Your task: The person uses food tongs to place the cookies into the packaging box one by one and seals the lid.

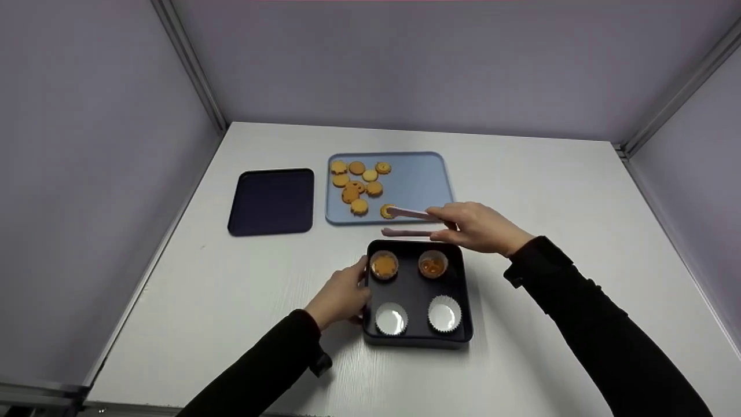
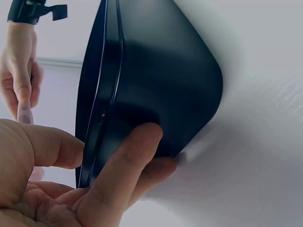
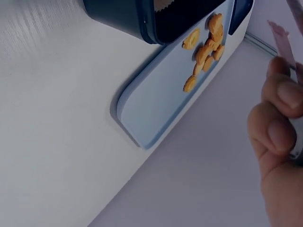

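My left hand (image 1: 341,295) grips the left wall of a dark square baking tin (image 1: 413,295); in the left wrist view its fingers lie along the outer wall (image 2: 161,71), the thumb at the rim. Inside the tin, a paper cup with a yellow cookie (image 1: 384,265) and one with orange pieces (image 1: 433,264) sit at the back, and two pale cups (image 1: 391,319) stand in front. With my right hand (image 1: 477,226) I hold pink tongs (image 1: 412,214), their arms spread apart. One tong tip overlaps a round cookie (image 1: 385,213) at the front of the blue tray (image 1: 419,185).
Several more cookies (image 1: 350,195) lie grouped on the tray's left half. Left of it is a dark navy tray (image 1: 272,202). All stand on a white table (image 1: 231,301) walled in by grey panels (image 1: 405,69) at the back and sides.
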Demonstrator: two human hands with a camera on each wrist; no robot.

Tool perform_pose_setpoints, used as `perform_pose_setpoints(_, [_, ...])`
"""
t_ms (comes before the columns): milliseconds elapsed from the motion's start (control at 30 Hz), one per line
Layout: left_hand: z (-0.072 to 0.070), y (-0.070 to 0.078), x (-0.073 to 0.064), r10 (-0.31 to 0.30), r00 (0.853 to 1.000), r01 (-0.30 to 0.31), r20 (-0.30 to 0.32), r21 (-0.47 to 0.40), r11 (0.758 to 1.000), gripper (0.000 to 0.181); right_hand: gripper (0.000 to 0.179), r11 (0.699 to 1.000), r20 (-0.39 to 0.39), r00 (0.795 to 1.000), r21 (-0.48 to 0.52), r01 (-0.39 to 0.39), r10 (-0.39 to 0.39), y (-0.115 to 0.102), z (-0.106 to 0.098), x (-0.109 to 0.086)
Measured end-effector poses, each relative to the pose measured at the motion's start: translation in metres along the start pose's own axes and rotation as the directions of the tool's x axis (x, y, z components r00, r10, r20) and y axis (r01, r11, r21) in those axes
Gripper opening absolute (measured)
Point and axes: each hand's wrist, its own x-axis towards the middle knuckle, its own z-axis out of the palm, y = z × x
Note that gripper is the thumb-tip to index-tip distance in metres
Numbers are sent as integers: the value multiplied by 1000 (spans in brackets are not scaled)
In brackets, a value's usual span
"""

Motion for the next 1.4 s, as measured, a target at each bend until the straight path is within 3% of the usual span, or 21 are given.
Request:
perform_pose_setpoints(233, [0, -1, 0, -12, 1000, 12, 2, -32, 999, 78, 48, 986, -121, 984, -86, -144, 133, 6, 4, 3])
perform_pose_setpoints(367, [0, -1, 0, -14, 1000, 14, 4, -41, 999, 79, 52, 959, -130, 956, -79, -273, 262, 8, 7, 8])
perform_pose_setpoints(500, [0, -2, 1, -5, 1000, 5, -3, -21, 1000, 78, 54, 935, -111, 934, -63, -349, 341, 10, 9, 14])
perform_pose_setpoints(700, [-1, -1, 2, 3, 1000, -3, -3, 16, 1000, 78, 44, 914, -50, 916, -67, -400, 397, 14, 17, 26])
perform_pose_setpoints(1033, [0, -2, 0, 16, 1000, -16, -5, 35, 999, 78, 46, 890, 69, 890, -111, -442, 451, 18, 34, 46])
perform_pose_setpoints(1233, [0, -2, -1, 26, 999, -25, -21, 48, 999, 77, 48, 874, 143, 864, -137, -466, 483, 16, 43, 58])
perform_pose_setpoints(1400, [0, -2, 0, 30, 999, -29, -23, 34, 999, 77, 47, 856, 157, 844, -156, -492, 513, 14, 45, 65])
